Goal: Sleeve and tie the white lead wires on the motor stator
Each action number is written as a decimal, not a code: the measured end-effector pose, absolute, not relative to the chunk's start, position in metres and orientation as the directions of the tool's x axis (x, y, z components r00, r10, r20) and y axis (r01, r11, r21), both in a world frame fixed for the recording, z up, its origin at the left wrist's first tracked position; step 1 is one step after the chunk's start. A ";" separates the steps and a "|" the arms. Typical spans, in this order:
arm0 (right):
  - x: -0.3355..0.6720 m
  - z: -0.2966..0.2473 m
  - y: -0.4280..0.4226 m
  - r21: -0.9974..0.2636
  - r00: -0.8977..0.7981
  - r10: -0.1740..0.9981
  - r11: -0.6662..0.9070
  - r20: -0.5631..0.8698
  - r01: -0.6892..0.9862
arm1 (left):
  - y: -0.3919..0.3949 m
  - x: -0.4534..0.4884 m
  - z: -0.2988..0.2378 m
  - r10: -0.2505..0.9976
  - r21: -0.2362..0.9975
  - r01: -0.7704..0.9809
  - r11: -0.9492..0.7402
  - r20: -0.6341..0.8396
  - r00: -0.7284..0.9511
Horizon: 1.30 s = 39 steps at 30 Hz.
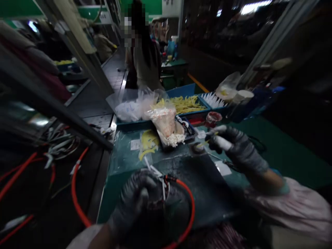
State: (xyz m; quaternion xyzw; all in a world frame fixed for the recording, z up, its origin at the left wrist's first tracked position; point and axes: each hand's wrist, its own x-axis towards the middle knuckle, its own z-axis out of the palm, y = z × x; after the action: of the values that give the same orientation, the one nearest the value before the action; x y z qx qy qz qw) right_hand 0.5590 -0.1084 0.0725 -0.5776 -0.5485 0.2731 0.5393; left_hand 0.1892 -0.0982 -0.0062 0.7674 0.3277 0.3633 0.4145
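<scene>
My left hand [138,190], in a grey glove, is closed at the near edge of the worktable around a bundle of thin wires [164,188]. White ends stick out of the bundle, and a thick orange-red cable [192,204] loops away from it to the right. On the right, my right hand [236,147] wears a grey glove with white coverings on some fingertips. Its fingers pinch a thin yellow stick-like piece [204,143], blurred, whose tip is over a small shallow dish [197,148]. Whether the tip touches the dish I cannot tell.
An open bag of small white pieces [166,126] lies mid-table. Behind it stand blue trays with yellow strips [188,103] and white pointed pieces [213,100], and a red-stained cup [213,119]. More orange cables [76,180] lie on the left. A person [146,62] stands beyond.
</scene>
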 end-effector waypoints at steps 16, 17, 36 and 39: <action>0.439 -0.029 -0.215 -0.645 -0.137 0.830 0.513 0.540 0.566 | -0.128 0.172 0.019 0.949 0.936 0.286 -0.207 0.122 0.291; 0.441 -0.040 -0.222 -0.574 -0.210 0.793 0.570 0.572 0.588 | -0.131 0.164 0.013 0.956 0.922 0.329 -0.207 0.120 0.267; 0.444 -0.040 -0.198 -0.984 0.342 0.933 -0.149 -0.108 0.094 | -0.150 0.163 -0.049 0.726 0.328 0.648 -0.687 0.262 0.636; 0.442 -0.031 -0.192 -0.983 0.285 0.948 -0.167 -0.140 0.074 | -0.157 0.164 -0.047 0.726 0.364 0.631 -0.685 0.272 0.632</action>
State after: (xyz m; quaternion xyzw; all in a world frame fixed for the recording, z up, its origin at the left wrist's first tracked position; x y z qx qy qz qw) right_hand 0.4421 -0.1918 -0.0310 -0.6265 -0.4079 0.4372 0.5000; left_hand 0.1644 -0.1571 -0.0474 0.8956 0.3788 0.2016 0.1177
